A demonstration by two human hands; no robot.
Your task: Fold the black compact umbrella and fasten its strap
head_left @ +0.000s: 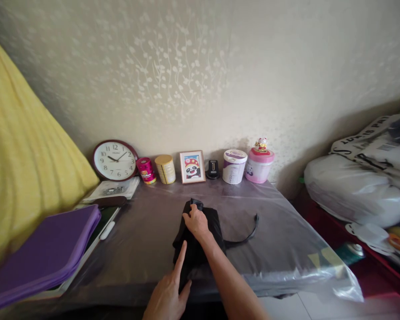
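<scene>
A black fabric bag (213, 222) lies folded in the middle of a table covered in clear plastic (146, 235), its strap (250, 233) curling out to the right. My right hand (196, 221) rests on top of the bag, fingers curled down onto the fabric at its far end. My left hand (168, 291) is at the near edge of the bag, index finger stretched out and pressing on the fabric, the other fingers tucked in.
Along the wall stand a round clock (114, 160), a red tin (146, 170), a yellow tin (166, 169), a framed panda picture (192, 166), a white tub (234, 166) and a pink jar (259, 165). A purple folder (43, 249) lies left. Stuffed bags (360, 186) pile right.
</scene>
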